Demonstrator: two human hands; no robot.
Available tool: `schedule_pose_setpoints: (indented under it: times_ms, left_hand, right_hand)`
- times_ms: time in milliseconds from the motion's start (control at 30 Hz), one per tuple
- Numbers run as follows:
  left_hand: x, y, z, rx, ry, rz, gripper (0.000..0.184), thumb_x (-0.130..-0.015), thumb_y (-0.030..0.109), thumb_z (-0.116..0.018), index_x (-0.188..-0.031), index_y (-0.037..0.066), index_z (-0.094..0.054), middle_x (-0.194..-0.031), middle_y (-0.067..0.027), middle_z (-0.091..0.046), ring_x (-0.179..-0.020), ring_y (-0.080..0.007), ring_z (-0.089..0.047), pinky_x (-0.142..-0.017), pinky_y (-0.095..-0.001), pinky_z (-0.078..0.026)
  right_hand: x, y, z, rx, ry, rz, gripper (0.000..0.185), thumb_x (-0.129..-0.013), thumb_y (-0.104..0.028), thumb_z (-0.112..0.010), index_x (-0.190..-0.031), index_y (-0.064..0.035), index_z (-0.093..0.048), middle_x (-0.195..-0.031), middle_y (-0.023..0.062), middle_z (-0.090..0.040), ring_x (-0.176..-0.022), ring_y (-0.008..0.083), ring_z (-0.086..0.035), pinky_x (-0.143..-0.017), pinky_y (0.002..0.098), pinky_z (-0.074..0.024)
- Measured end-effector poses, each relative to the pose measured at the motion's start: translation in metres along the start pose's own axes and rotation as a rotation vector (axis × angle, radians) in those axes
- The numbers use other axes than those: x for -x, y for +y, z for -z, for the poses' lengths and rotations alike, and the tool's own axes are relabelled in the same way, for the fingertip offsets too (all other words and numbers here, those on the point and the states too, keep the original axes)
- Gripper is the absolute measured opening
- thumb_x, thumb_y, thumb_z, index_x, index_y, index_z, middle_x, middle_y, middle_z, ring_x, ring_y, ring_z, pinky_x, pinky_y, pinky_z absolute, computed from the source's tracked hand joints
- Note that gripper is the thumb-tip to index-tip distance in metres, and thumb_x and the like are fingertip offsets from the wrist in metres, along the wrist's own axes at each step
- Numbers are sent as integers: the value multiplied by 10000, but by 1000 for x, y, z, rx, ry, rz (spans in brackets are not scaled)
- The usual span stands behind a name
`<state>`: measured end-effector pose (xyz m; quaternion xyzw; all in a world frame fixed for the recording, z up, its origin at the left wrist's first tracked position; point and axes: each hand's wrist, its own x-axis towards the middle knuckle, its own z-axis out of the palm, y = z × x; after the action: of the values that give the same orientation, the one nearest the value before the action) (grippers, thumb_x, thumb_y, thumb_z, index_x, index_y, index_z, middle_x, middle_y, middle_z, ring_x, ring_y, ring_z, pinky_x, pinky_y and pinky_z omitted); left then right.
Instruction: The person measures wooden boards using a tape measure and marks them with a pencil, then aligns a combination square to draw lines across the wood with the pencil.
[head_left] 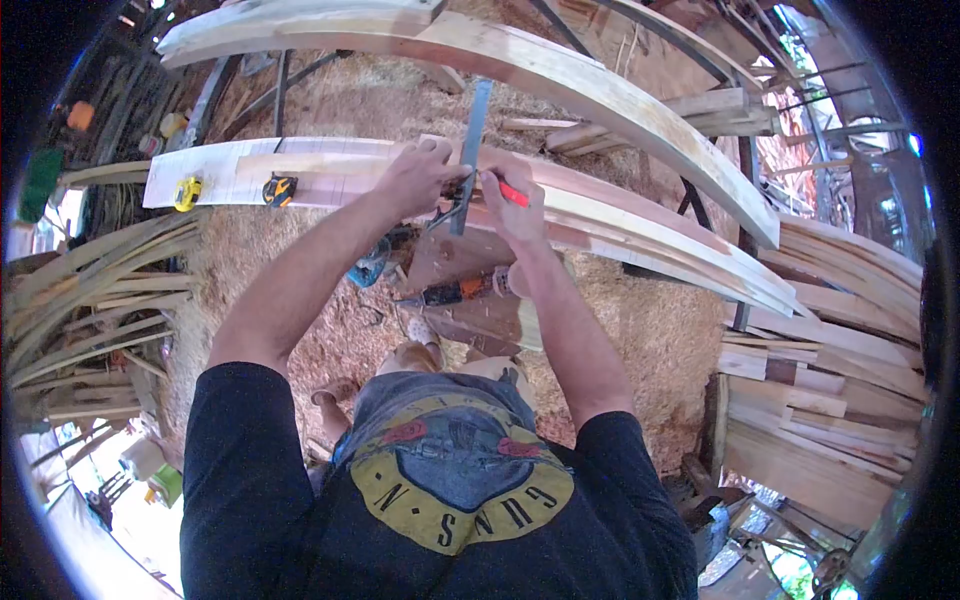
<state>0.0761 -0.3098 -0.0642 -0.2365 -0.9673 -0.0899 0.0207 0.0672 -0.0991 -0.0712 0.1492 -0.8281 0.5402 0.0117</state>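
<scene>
A long metal ruler blade [476, 125] lies crosswise over the wooden boards [590, 205], with a dark fitting near its lower part, like a sliding square. My left hand [418, 180] is closed at the blade's left side, fingers pressed on the square. Just right of the blade, my right hand [515, 205] pinches a red pencil [513, 194], its tip end close to the blade's edge. Fingers hide the exact contact. Further left on the boards sit a yellow tape measure [187, 193] and a black-and-orange tape measure [280, 189].
A thick curved beam [610, 95] spans beyond the boards. Below my hands, an orange-and-black power tool [455, 291] and a blue tool [370, 265] rest near a wooden panel [450, 255]. Stacked planks [820, 400] stand right, thin strips [95, 300] left. Sawdust [240, 270] covers the floor.
</scene>
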Motion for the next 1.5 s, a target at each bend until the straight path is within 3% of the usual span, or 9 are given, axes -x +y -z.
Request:
schedule_pose_setpoints:
  times_ms: [167,267,367,567,867,1067,1267,1367,1500]
  left_hand:
    - [-2,-2,-2,13,-1,-4,439,-782,191,-749,-1214,250,-700,-1066,-90,-570,-1053,-294,-585,-846,-420,-511]
    - [-1,-1,2,16,26,-22,442,-775,198,-758,-1211,245,-703,-1069,-93,-574,-1049,-296,-586,-843,-414,-516]
    - [-2,-3,2,-4,4,-33,445,-779,193,-760,-1217,241,-702,-1069,-94,-579,-1037,-300,-594,-838,-415,-521]
    - [-2,-3,-1,0,16,-18,434,-789,190,-760,-1216,246,-705,-1059,-89,-585,-1023,-294,-607,-832,-404,-526]
    - [-1,-1,0,32,21,-8,493,-781,137,-758,-1256,249,-688,-1051,-71,-554,-1014,-278,-557,-820,-405,-503]
    - [0,-1,0,32,54,-20,510,-763,141,-769,-1255,246,-689,-1047,-72,-552,-1016,-281,-558,-805,-408,-511]
    - [0,1,3,47,20,13,498,-723,198,-807,-1208,248,-703,-1094,-86,-575,-1073,-298,-586,-846,-421,-518]
    - [0,-1,-2,48,21,10,497,-732,209,-809,-1214,255,-698,-1098,-87,-576,-1076,-298,-587,-861,-423,-515]
    - [-1,0,1,39,-5,20,513,-721,235,-830,-1216,255,-695,-1103,-89,-575,-1079,-301,-585,-863,-426,-517]
  right_hand:
    - [1,5,-4,105,14,197,150,-945,-156,-680,-968,-10,-700,-844,148,-678,-758,265,-651,-706,362,-522]
    - [12,10,4,359,-180,176,102,-916,-145,-701,-937,-45,-705,-833,158,-686,-730,291,-672,-674,371,-533]
    - [20,-10,11,-10,87,57,102,-902,-119,-709,-965,-38,-705,-846,139,-695,-757,263,-671,-700,353,-534]
    - [16,-2,10,-19,45,59,107,-902,-121,-697,-969,-38,-705,-867,139,-702,-802,259,-675,-737,365,-533]
    - [24,9,-5,185,18,201,106,-879,-139,-686,-951,-62,-670,-865,164,-688,-826,386,-650,-762,464,-532]
    - [17,5,-9,258,34,284,82,-890,-123,-668,-944,-62,-660,-855,176,-682,-855,396,-651,-765,480,-524]
    - [6,9,-13,232,135,559,75,-895,-113,-658,-949,-62,-651,-834,178,-664,-839,417,-637,-768,514,-509]
    - [16,12,-13,293,55,351,74,-892,-103,-659,-952,-60,-648,-846,180,-661,-839,420,-629,-761,518,-502]
    - [7,12,-16,198,105,393,66,-881,-84,-666,-940,-62,-647,-840,179,-655,-829,418,-626,-746,511,-498]
